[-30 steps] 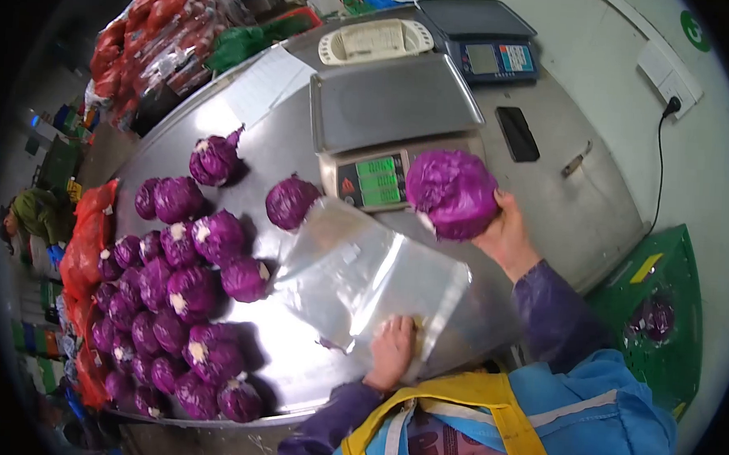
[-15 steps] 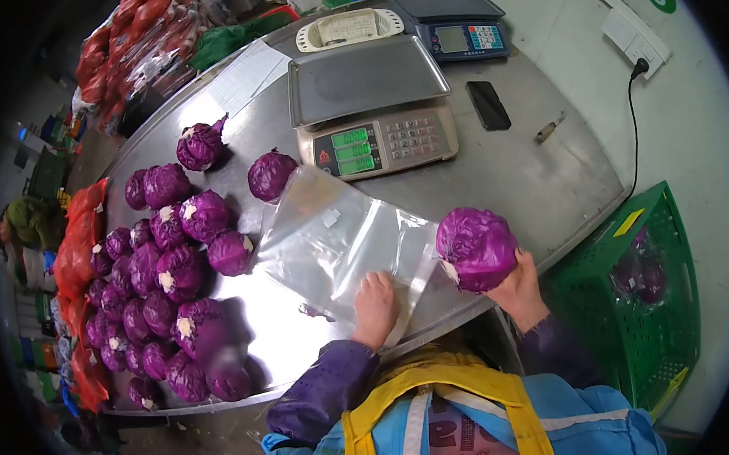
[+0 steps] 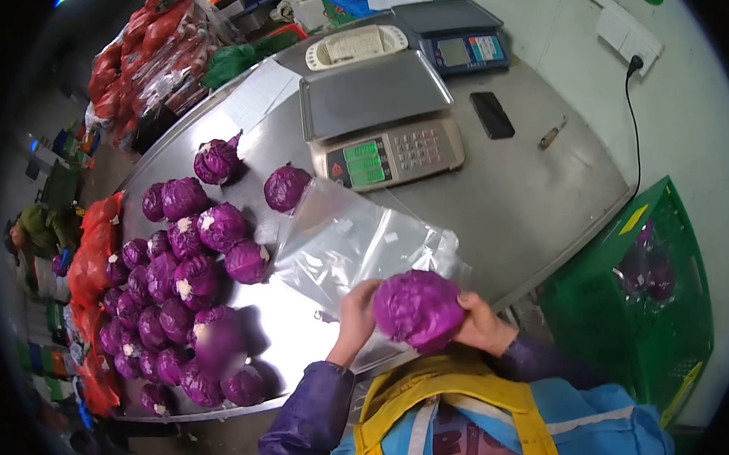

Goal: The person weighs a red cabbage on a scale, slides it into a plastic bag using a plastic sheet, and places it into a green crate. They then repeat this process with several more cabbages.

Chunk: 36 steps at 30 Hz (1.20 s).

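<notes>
1. A purple cabbage is held up between two bare hands over the near edge of a steel surface, just in front of the person's apron.
2. The right hand cups the cabbage's right side, thumb against the leaves; its other fingers are mostly hidden behind it.
3. The left hand has just come off the plastic bag and is now at the cabbage's left side. Its fingertips are partly covered, so from where I stand I cannot tell how tightly they hold.
4. That shift leaves the clear plastic bag unpinned, lying flat toward the near edge and looking unfilled, with both hands now given to the cabbage.
5. Beyond the bag, toward the far edge, stands a scale with a lit green display and a bare pan.
6. Loose cabbages crowd the near left corner, beside red sacks along the left edge.
7. A phone rests between the scale and the right edge; past that edge, a green crate holds plastic-wrapped purple produce.
</notes>
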### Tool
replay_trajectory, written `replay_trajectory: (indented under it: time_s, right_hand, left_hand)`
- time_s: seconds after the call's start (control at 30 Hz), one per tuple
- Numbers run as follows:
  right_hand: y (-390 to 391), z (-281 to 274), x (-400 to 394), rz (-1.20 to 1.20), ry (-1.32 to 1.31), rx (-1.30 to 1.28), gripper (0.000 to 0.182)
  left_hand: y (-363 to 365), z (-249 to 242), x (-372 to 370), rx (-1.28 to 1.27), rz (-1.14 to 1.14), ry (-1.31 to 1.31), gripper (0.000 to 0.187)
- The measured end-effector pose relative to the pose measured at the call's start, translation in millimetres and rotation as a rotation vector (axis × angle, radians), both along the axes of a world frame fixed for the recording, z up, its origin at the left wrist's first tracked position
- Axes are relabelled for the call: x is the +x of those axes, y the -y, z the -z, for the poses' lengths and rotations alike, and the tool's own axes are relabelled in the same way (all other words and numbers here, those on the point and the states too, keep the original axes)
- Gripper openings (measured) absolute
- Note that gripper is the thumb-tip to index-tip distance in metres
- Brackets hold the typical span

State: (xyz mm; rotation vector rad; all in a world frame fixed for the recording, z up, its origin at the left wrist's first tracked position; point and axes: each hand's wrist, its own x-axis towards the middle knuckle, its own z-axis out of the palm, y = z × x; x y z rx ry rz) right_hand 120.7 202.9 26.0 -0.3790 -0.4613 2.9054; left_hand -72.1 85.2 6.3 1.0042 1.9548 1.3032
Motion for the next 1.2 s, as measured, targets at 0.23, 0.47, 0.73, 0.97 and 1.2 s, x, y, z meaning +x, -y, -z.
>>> replay_trajectory:
  time_s: [0.23, 0.47, 0.73, 0.97, 1.2]
  right_hand:
    - [-8.0, -12.8, -14.8, -0.039, 0.171, 0.170, 0.064]
    - [-4.5, -8.3, -10.2, 0.019, 0.187, 0.045, 0.058]
    - [-0.9, -28.0, -3.0, 0.125, 0.442, 0.586, 0.072]
    - [-12.4, -38.0, 18.4, 0.209, 0.444, 0.469, 0.070]
    - [-14.9, -30.6, 30.4, 0.400, 0.716, 0.509, 0.065]
  left_hand:
    - [6.4, -27.5, 3.9, 0.015, -0.206, 0.205, 0.019]
    - [6.7, -22.4, -9.2, 0.082, -0.375, 0.577, 0.017]
    - [-37.3, -30.8, 10.4, 0.092, -0.157, 0.210, 0.024]
    - [-67.0, -57.1, 21.5, 0.233, -0.084, -0.040, 0.016]
    - [-92.7, -58.9, 62.5, 0.222, 0.105, -0.231, 0.011]
